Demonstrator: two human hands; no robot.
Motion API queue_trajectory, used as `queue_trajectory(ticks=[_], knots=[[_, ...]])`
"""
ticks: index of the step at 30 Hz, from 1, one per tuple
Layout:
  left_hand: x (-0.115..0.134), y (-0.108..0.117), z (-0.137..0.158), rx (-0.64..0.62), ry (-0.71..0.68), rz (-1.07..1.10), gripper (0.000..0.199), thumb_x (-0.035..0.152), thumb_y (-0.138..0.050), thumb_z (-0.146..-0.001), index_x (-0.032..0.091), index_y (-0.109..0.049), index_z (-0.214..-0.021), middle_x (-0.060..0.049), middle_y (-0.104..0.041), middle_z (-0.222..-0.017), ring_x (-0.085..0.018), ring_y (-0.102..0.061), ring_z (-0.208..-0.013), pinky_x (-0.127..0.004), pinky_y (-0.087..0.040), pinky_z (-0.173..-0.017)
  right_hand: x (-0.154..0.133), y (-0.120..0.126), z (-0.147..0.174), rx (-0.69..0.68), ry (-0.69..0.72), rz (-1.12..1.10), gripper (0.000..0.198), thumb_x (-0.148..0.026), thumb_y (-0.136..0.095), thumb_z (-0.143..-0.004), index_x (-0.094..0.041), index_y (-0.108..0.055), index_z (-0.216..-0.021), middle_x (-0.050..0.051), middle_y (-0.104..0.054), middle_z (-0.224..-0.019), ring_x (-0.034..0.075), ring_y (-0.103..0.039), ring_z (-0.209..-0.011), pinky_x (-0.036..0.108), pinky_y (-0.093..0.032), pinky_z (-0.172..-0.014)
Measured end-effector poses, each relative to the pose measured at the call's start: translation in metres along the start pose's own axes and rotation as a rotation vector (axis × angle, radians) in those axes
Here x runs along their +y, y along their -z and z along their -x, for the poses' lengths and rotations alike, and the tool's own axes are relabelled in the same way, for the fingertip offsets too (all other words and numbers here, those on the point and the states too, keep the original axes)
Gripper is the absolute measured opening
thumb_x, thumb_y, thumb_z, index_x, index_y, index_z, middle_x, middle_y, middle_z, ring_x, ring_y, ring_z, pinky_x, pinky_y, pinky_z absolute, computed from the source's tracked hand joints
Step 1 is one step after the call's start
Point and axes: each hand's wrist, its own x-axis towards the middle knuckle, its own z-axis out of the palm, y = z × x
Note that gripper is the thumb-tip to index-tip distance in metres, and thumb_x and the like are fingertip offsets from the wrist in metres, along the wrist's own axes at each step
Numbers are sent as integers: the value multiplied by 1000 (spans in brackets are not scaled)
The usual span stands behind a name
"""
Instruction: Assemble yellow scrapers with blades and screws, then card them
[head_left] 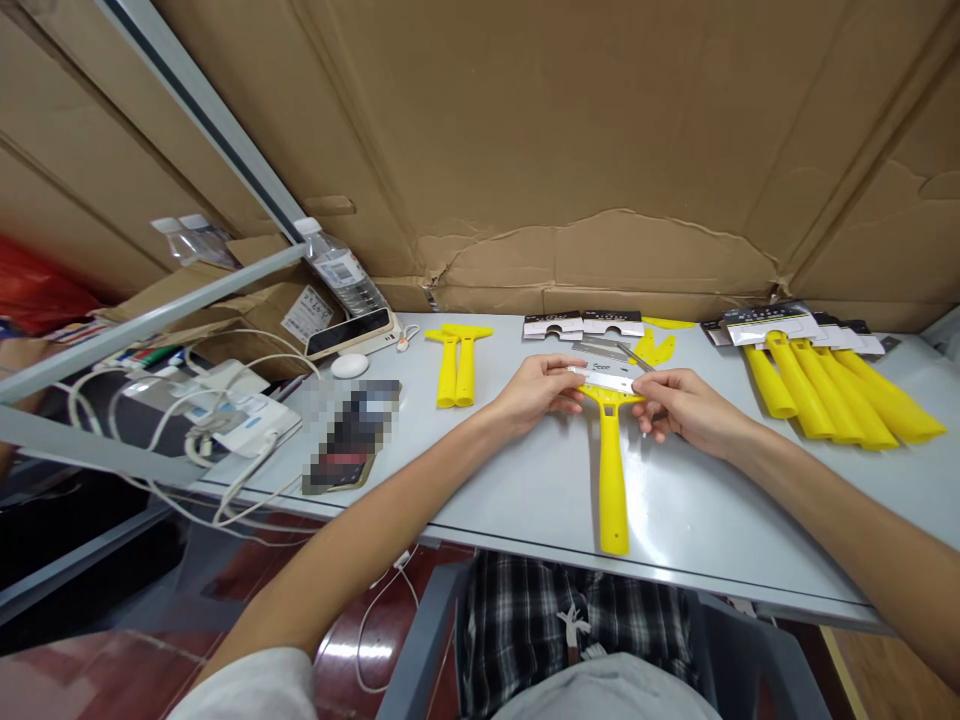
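A yellow scraper (613,480) points its handle toward me, near the table's front edge. Across its wide head lies a silver metal plate (604,380). My left hand (541,393) pinches the left end of that head, fingers closed. At the right end, the fingers of my right hand (681,408) are closed on the head and plate. Just beyond lie flat grey blades (596,347) and a thin dark rod (634,357), partly hidden by the hands and scraper. Small yellow plastic pieces (655,348) are beside them.
Two yellow scraper handles (466,368) lie left. Scrapers with black-and-white cards (772,324) are grouped right; loose cards (553,326) lie at the back. A phone (352,435), white cables (217,420) and a bottle (345,270) occupy the left side. A cardboard wall (585,130) stands behind.
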Motion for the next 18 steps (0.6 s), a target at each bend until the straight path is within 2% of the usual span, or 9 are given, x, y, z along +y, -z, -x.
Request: queue_trajectory(ticks=[2, 7, 14, 18], knots=[[1, 0, 1, -14, 1, 0, 27, 8, -71, -88, 8, -69, -115, -12, -76, -96, -12, -69, -65, -27, -59, -59, -1, -1, 0, 24, -2, -3, 49, -47, -71, -88, -8, -54, -112, 13, -65, -96, 10, -63, -65, 19, -48, -48], [-1, 0, 1, -31, -28, -9, 20, 9, -73, -88, 9, -70, -108, -8, -74, -85, -14, -72, -66, -29, -61, -63, -2, -1, -1, 44, 14, -21, 45, -45, -65, -93, -8, -53, -115, 17, -66, -105, 11, -65, -68, 18, -50, -49], [1, -1, 1, -6, 5, -19, 7, 15, -74, -89, 8, -72, -91, -9, -74, -81, -15, -73, -62, -26, -60, -58, -1, -1, -2, 7, 49, -22, 41, -39, -66, -90, -6, -56, -113, 17, -66, -104, 13, -67, -72, 20, -54, -53], [1, -2, 2, 21, 5, -55, 7, 14, -74, -88, 8, -73, -93, -10, -75, -81, -15, -72, -62, -26, -60, -55, -4, -2, 1, -13, 54, -44, 46, -41, -72, -87, -5, -57, -111, 18, -66, -105, 13, -68, -74, 20, -55, -55]])
